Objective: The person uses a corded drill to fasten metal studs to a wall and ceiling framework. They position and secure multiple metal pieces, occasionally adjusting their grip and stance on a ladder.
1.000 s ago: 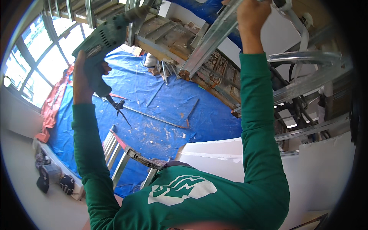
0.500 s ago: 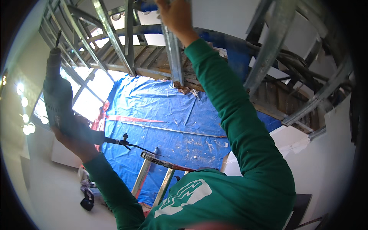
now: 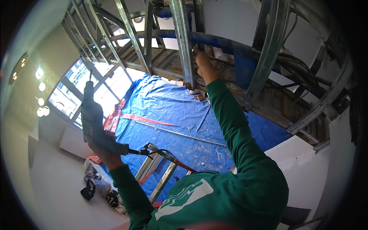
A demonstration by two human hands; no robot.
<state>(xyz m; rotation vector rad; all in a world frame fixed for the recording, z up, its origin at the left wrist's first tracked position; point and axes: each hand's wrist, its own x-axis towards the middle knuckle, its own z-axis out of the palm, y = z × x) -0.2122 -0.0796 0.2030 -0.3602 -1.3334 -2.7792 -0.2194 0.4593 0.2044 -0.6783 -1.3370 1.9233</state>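
Observation:
My left hand (image 3: 106, 152) is wrapped around the rear handle of a dark corded drill (image 3: 92, 117). Its long bit (image 3: 91, 75) points upward, and the cord (image 3: 138, 152) trails from the handle toward the ladder. Raised ahead, my right hand (image 3: 204, 66) is closed at the right edge of an upright metal stud (image 3: 181, 38), a little above its lower end. Some of its fingertips are hidden there. A wooden beam (image 3: 165, 65) runs behind the stud's lower part.
Several more metal studs (image 3: 268, 50) stand along the framing, with black cables (image 3: 303, 67) at the right. Below lies a blue tarp (image 3: 165, 103). A stepladder (image 3: 165, 183) stands close to my body. Bags and boxes (image 3: 97, 180) sit at the lower left.
My right hand has come down along the metal stud to near its lower end. The drill in my left hand now appears lower and farther right, as the whole view has shifted.

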